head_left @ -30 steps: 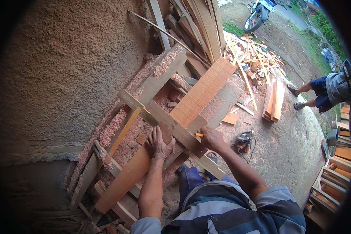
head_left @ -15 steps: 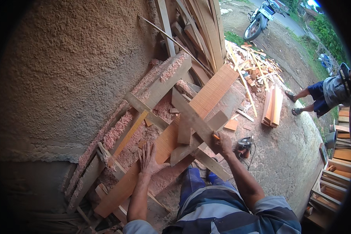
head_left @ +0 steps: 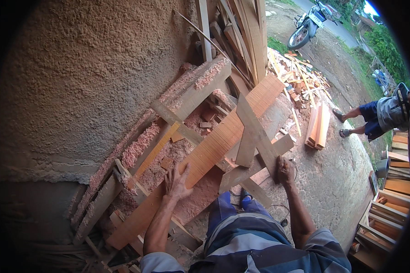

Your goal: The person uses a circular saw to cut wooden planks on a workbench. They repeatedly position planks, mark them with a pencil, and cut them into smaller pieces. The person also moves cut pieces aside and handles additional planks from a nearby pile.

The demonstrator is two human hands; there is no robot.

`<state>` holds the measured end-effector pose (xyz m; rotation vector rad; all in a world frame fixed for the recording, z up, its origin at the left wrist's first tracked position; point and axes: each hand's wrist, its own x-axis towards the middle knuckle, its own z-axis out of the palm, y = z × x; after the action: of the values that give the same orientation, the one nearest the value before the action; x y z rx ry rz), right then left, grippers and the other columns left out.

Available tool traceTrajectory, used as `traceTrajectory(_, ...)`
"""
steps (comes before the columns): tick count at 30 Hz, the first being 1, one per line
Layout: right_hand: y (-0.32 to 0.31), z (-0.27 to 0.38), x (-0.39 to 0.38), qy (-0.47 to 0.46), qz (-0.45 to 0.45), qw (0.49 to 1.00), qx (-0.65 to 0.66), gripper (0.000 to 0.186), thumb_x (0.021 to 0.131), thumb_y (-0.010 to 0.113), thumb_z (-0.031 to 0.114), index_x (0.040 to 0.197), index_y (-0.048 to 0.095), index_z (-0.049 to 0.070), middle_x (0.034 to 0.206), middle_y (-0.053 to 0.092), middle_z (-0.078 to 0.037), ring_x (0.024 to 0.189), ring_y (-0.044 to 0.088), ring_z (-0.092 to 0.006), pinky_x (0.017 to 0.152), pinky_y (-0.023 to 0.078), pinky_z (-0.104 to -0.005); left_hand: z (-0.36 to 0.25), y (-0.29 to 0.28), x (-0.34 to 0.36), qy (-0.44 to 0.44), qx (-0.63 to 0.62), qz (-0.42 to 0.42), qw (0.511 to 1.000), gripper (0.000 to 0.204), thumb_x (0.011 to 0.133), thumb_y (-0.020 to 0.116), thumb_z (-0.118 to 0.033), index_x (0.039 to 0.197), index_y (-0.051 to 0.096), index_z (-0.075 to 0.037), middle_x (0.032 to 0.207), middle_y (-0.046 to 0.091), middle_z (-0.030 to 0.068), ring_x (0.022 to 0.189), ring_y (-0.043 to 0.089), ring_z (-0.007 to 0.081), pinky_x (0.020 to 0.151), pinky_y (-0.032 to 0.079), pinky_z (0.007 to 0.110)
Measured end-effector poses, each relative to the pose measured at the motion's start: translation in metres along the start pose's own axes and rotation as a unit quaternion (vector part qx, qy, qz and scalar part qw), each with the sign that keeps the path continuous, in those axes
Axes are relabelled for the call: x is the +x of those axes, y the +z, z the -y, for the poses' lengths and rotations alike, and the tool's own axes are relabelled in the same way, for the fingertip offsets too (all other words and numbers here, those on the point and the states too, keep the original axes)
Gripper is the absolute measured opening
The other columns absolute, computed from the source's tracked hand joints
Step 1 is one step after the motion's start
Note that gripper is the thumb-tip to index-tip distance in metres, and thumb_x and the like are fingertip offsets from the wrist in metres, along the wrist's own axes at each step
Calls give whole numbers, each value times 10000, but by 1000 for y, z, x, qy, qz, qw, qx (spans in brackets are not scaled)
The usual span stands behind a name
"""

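A long reddish plank [head_left: 223, 136] lies slantwise across rough timber supports. My left hand [head_left: 175, 184] rests on its near part, fingers apart and thumb out to the side. On the right, my right hand [head_left: 285, 172] is closed around the end of a wooden angle template [head_left: 259, 132], made of several grey-brown boards joined at angles. Its far tip lies over the plank, while its crosspiece [head_left: 230, 179] extends over the ground in front of my legs. Whether my right hand also holds a pencil cannot be made out.
Pink shavings [head_left: 136, 152] cover the timbers beside the rough wall [head_left: 100, 82]. Tall boards [head_left: 255, 41] lean behind. Offcuts [head_left: 300, 77] and stacked pieces [head_left: 318, 125] lie on the ground. A person [head_left: 378, 113] stands at right, near a motorcycle [head_left: 307, 27] and stacked lumber [head_left: 387, 204].
My right hand and the template have shifted right and the template has turned on the plank. The orange pencil at that hand and the circular saw no longer show plainly. My left hand stays on the plank.
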<state>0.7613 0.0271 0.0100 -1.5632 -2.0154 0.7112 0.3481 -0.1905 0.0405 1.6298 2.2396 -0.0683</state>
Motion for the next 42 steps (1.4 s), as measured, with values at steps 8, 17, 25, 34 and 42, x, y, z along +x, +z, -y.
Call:
traceTrajectory(8,45,38,-40,6,137,990,34,382,1049,546,381,882,617,45,788,662,-246,769,661,-471,656,499,-534,25,-2,6,5,-10,-21,1000,1097,711,860,-418,1635,285,-283,1620,238,226,1431,308,479,1157,262,638)
traceTrajectory(17,118,98,-44,7,293,951,97,309,1018,549,322,1028,660,34,984,682,-282,948,660,-476,793,510,-526,22,17,18,-8,-214,-142,967,1096,861,635,-726,1616,263,-24,1636,278,295,1523,233,475,1200,175,648)
traceTrajectory(25,144,126,-33,-9,393,907,150,350,1045,506,359,1140,653,56,1030,700,-278,972,679,-445,825,518,-515,-10,29,24,-83,-141,-152,975,1290,770,654,-813,1647,121,-31,1680,190,275,1572,92,448,1224,-12,651)
traceTrajectory(34,159,103,-34,-50,366,915,162,434,1050,443,475,1081,626,83,955,685,-272,962,656,-490,807,517,-553,-2,44,22,-86,-119,-179,973,1054,820,719,-494,1584,224,37,1662,198,306,1552,149,464,1239,87,623)
traceTrajectory(42,174,89,-26,-118,406,883,205,551,1065,404,565,1115,594,51,999,672,-267,977,653,-461,818,499,-529,-11,42,30,-120,-100,-235,959,994,740,730,-440,1548,370,14,1586,419,227,1480,358,413,1216,214,617)
